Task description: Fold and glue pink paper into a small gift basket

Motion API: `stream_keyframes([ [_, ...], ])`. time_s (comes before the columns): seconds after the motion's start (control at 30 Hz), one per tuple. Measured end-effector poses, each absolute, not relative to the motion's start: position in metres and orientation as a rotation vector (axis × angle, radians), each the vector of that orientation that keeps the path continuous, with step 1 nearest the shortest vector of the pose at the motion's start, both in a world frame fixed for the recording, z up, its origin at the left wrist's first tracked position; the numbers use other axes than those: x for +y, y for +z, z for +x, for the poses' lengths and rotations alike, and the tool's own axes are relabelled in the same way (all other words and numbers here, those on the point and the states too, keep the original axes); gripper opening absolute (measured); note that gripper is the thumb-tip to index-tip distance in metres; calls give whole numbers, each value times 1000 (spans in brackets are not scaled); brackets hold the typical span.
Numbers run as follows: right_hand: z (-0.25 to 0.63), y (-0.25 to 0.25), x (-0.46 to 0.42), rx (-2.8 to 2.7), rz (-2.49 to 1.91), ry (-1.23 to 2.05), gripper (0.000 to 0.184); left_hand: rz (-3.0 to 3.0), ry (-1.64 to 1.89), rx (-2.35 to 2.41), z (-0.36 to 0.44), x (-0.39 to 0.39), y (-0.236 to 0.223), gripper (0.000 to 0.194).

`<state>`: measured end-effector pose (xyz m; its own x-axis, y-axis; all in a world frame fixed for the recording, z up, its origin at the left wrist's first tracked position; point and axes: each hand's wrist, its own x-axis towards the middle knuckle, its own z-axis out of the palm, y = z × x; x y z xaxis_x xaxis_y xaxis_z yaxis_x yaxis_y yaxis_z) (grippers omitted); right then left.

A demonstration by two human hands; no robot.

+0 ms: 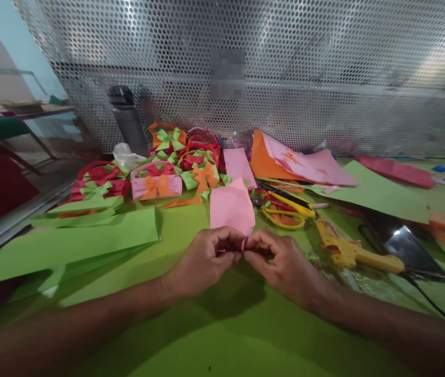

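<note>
My left hand [206, 259] and my right hand [283, 262] meet over the green table surface [222, 324]. Both pinch the near edge of a folded pink paper piece [232, 209], which stands tilted up away from me. The fingertips of the two hands almost touch at the paper's lower edge. Both hands are closed on it.
Finished paper baskets with bows [157, 183] are heaped at the back left. Green sheets [73, 241] lie left. Yellow-handled scissors [285, 209] and a yellow glue gun [351, 251] lie right, beside pink and orange sheets [304, 162]. A grey bottle [128, 120] stands against the perforated metal wall [324, 63].
</note>
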<state>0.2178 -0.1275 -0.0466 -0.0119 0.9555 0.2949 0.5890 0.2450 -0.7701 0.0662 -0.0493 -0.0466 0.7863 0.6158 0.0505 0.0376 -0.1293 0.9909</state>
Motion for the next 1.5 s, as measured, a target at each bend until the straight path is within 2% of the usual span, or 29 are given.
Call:
stream_keyframes([
  [0.2,217,-47,-129,-1703,-1455,573,6,1611,550,504,67,-49,-47,9],
  [1.5,216,-45,-127,-1687,-1432,624,5,1600,516,534,66,-50,-41,12],
])
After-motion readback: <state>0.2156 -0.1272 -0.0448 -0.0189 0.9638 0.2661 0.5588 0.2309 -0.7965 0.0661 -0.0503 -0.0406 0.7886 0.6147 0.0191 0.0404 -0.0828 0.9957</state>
